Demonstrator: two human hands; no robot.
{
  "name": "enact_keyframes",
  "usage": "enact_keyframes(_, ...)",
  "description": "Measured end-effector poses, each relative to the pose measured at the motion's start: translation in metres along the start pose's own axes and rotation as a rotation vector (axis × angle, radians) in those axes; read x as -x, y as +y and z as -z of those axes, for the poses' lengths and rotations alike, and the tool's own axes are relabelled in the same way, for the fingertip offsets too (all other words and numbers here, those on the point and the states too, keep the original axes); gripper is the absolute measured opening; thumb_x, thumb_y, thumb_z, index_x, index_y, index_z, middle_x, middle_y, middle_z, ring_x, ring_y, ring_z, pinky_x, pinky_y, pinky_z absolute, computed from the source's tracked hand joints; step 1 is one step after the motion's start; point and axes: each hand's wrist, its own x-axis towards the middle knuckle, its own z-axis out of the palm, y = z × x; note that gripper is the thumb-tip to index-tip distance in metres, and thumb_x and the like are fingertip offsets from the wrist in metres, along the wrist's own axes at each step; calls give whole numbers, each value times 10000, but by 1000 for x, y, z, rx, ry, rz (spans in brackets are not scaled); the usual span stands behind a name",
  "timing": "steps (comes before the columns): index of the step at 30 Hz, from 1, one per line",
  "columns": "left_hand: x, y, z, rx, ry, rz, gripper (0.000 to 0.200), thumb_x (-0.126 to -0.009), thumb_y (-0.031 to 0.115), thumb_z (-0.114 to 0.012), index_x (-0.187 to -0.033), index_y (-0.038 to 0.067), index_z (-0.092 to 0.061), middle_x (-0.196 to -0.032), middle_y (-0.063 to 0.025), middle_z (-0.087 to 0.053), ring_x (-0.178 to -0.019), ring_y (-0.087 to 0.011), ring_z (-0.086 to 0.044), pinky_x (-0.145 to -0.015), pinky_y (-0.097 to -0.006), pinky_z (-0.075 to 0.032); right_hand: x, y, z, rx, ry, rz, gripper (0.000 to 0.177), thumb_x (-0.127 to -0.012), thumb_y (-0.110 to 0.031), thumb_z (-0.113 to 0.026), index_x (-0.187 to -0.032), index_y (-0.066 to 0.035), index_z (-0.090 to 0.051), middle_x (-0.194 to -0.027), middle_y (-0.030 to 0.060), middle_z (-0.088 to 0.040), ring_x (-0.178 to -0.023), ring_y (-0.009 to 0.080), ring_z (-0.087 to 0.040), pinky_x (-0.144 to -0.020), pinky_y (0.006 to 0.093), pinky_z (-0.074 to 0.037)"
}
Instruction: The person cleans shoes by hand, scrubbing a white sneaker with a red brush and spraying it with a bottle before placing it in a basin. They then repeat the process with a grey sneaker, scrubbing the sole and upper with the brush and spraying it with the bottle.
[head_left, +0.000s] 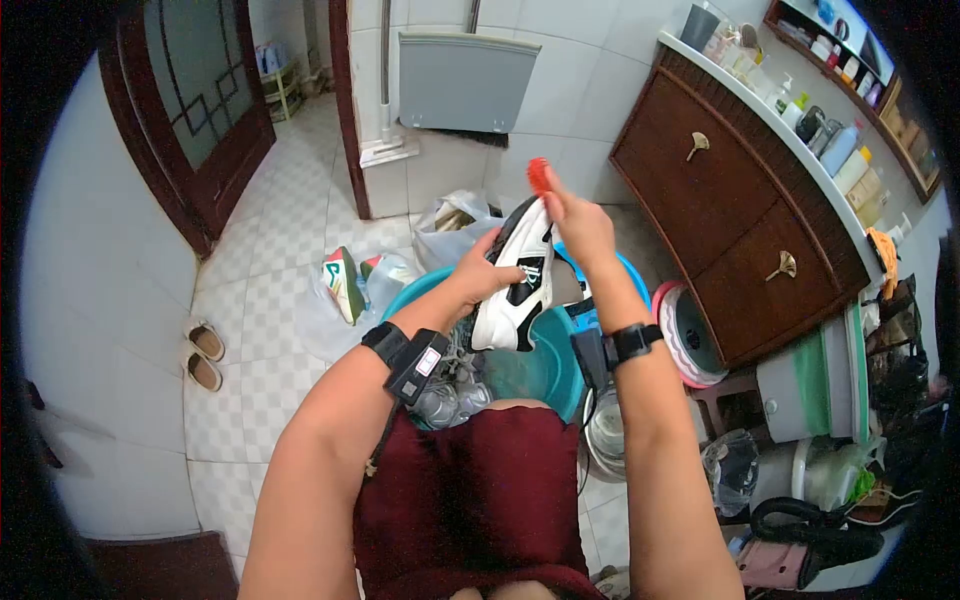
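A white and black sneaker (500,318) is gripped around its middle by my left hand (478,275). It hangs tilted over a teal basin (572,385), its heel end toward me or away hidden by the angle. My right hand (584,228) is closed around a small red brush (538,176), which sticks up past my thumb at the sneaker's far end. Below, inside the basin, are water and several greyish things (440,402), partly covered by my left arm. A blue basin (632,285) shows behind my right forearm.
Left of the basin, a plastic bag with a green and white packet (343,285) lies on the tiled floor. Slippers (206,342) rest by the left wall. A brown cabinet (735,190) stands to the right, with pink-rimmed basins (690,335) below it.
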Motion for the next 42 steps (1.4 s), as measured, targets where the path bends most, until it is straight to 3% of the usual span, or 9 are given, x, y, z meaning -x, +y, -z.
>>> enact_keyframes(9, 1, -4, 7, 10, -30, 33, 889, -649, 70, -740, -1400, 15, -268, -1205, -151, -545, -1024, -222, -568, -844, -319, -474, 31, -11, -2, -39, -95, 152, 408, -900, -407, -493, -1303, -351, -468, -718, 172, -598, -673, 365, -607, -598, 453, -496)
enact_keyframes(13, 1, 2, -2, 72, -50, 14, 862, -662, 55, -727, -1394, 7, -274, -1202, -154, -545, -1017, -222, -573, -842, -324, -478, 3, -9, 15, -65, -78, -45, 408, -929, -380, -432, -1333, -322, -420, -802, 158, -634, -711, 366, -606, -597, 461, -481)
enact_keyframes(18, 0, 2, 2, -34, 14, 16, 852, -665, 37, -720, -1397, 26, -284, -1167, -136, -565, -997, -214, -581, -824, -311, -487, 51, -35, 12, 32, -120, 306, 449, -856, -322, -588, -1293, -332, -486, -746, 115, -614, -613, 305, -598, -510, 399, -464)
enact_keyframes(22, 8, 12, -8, 104, -100, 87, 834, -674, -15, -696, -1398, 37, -284, -1170, -137, -557, -977, -214, -590, -794, -319, -501, 10, 0, 12, -59, -74, -53, 420, -908, -364, -481, -1323, -313, -439, -856, 170, -643, -732, 362, -618, -582, 473, -464)
enact_keyframes(25, 0, 5, -2, 77, -113, 27, 830, -671, 1, -699, -1394, 38, -291, -1186, -139, -548, -984, -210, -587, -795, -316, -498, 20, -2, -3, -16, 84, 112, 427, -903, -353, -499, -1325, -329, -439, -802, 160, -635, -686, 357, -610, -563, 460, -461)
enact_keyframes(29, -7, -3, 4, -35, -39, 1, 811, -673, 38, -697, -1383, 41, -304, -1153, -129, -558, -976, -200, -582, -802, -305, -489, 52, -30, 17, 0, -158, 269, 457, -893, -344, -523, -1339, -356, -421, -748, 147, -618, -635, 345, -597, -531, 440, -461)
enact_keyframes(35, 8, 13, -7, 59, -120, 74, 769, -682, 4, -694, -1361, 48, -337, -1110, -109, -574, -946, -192, -592, -768, -325, -504, 18, -6, 11, -160, 81, -24, 430, -909, -367, -475, -1336, -351, -422, -803, 167, -643, -668, 349, -617, -556, 441, -482)
enact_keyframes(39, -15, -18, 10, -38, -85, -50, 763, -683, 5, -687, -1361, 55, -340, -1109, -103, -574, -943, -189, -593, -770, -329, -505, 62, -34, 12, -35, -53, 350, 449, -896, -386, -486, -1337, -372, -404, -610, 95, -577, -548, 289, -611, -473, 419, -482)
enact_keyframes(42, -5, -1, 4, 11, -130, 83, 796, -674, -13, -684, -1380, 77, -328, -1137, -99, -571, -981, -188, -584, -808, -329, -493, 37, -17, 16, 16, -63, 238, 471, -884, -356, -537, -1339, -368, -418, -707, 104, -606, -619, 295, -620, -504, 404, -477)
